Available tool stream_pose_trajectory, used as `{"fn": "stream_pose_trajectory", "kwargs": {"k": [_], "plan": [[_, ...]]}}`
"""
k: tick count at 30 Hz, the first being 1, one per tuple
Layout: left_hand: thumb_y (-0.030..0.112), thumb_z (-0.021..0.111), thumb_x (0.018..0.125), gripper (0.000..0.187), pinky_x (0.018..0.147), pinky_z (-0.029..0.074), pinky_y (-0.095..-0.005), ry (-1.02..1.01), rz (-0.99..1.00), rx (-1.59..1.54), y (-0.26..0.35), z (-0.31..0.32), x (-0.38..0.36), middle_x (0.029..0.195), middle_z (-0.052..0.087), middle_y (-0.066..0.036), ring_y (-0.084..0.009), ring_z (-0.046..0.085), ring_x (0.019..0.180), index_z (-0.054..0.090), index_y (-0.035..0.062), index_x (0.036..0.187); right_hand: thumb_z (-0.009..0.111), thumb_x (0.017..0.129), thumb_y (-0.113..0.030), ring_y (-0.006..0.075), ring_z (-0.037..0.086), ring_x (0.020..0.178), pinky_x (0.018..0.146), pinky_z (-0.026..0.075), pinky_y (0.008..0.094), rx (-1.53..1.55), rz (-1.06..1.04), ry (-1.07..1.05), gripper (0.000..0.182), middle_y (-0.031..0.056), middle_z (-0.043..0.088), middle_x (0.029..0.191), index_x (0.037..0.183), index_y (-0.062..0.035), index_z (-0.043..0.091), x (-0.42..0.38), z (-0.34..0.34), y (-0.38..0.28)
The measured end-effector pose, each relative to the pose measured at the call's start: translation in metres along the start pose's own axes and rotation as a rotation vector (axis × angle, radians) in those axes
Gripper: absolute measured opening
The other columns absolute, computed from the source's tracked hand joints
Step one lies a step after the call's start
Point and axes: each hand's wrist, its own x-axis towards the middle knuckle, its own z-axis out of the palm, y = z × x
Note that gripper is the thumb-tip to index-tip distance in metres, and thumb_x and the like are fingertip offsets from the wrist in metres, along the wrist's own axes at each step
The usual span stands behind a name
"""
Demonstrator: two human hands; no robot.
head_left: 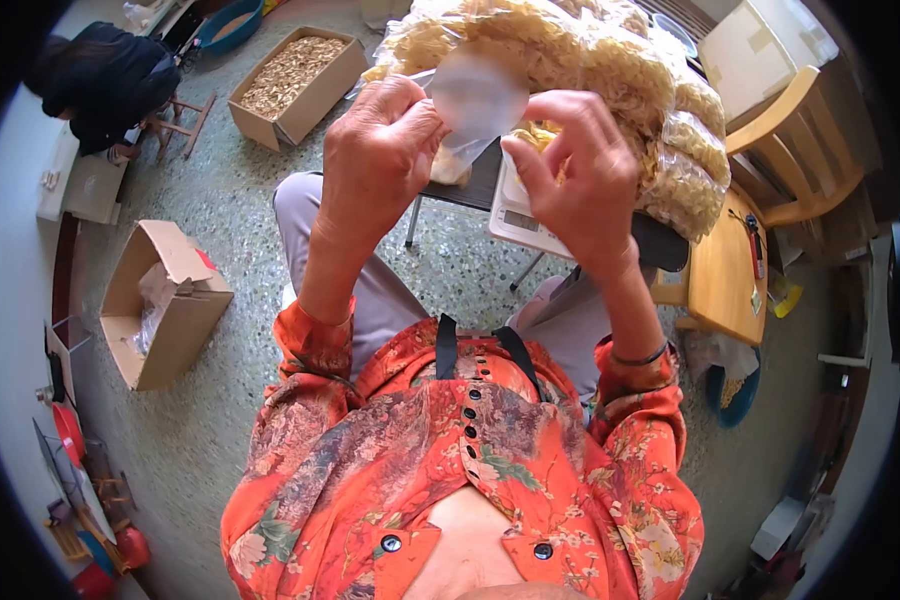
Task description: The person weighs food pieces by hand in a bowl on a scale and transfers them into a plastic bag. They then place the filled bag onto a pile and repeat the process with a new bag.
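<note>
My left hand [378,150] is closed, thumb and fingers pinching what looks like a clear plastic bag [460,150]. A blurred round patch covers part of the bag. At the bag's other side is my right hand [585,165], slightly smeared, its fingers bent and its thumb apart from the index finger. I see nothing plainly held in it. Below my right hand a white digital scale [510,226] stands on a dark stool [482,180]. Yellowish dried pieces show behind the right fingers. Just beyond my hands are large clear bags of pale yellow dried slices [610,75].
A cardboard box of dried chips [300,75] stands ahead left, near a seated person [115,85]. An opened cardboard box [160,310] holding plastic lies left. To the right is a wooden chair [720,270] with tools on its seat and a blue basin [738,400] behind.
</note>
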Motion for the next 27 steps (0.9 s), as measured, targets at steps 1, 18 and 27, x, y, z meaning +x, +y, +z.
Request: {"fn": "stream_pose_trajectory", "kwargs": {"k": [1,18,27], "plan": [[0.007,0.08,0.079,0.012,0.066,0.053,-0.0385,-0.019,0.016,0.053,0.005,-0.005,0.001,0.085,0.063,-0.008,-0.0265,0.065,0.076,0.072,0.005,0.088,0.078,0.081,-0.003,0.0235,0.072,0.072,0.063,0.057,0.0363,0.067,-0.018,-0.009,0.04,0.0094,0.069,0.112,0.118,-0.0086,0.066,-0.002,0.006,-0.009],[0.012,0.077,0.083,0.016,0.074,0.057,-0.0391,-0.642,0.109,-0.29,0.008,-0.09,-0.003,0.111,0.071,-0.009,-0.0302,0.071,0.089,0.069,0.0068,0.095,0.062,0.08,0.009,0.0236,0.067,0.082,0.071,0.054,0.0346,0.408,-0.14,-0.328,0.016,0.0067,0.063,0.091,0.078,-0.0065,0.067,0.017,0.022,0.001],[0.009,0.073,0.082,0.011,0.063,0.052,-0.0395,-0.472,0.212,-0.044,0.005,-0.079,-0.009,0.086,0.063,-0.007,-0.0287,0.065,0.074,0.069,0.0114,0.092,0.059,0.076,0.008,0.0306,0.07,0.095,0.077,0.056,0.0396,0.417,-0.137,-0.505,0.025,0.0094,0.068,0.112,0.094,-0.0076,0.066,0.016,0.018,-0.009]]}}
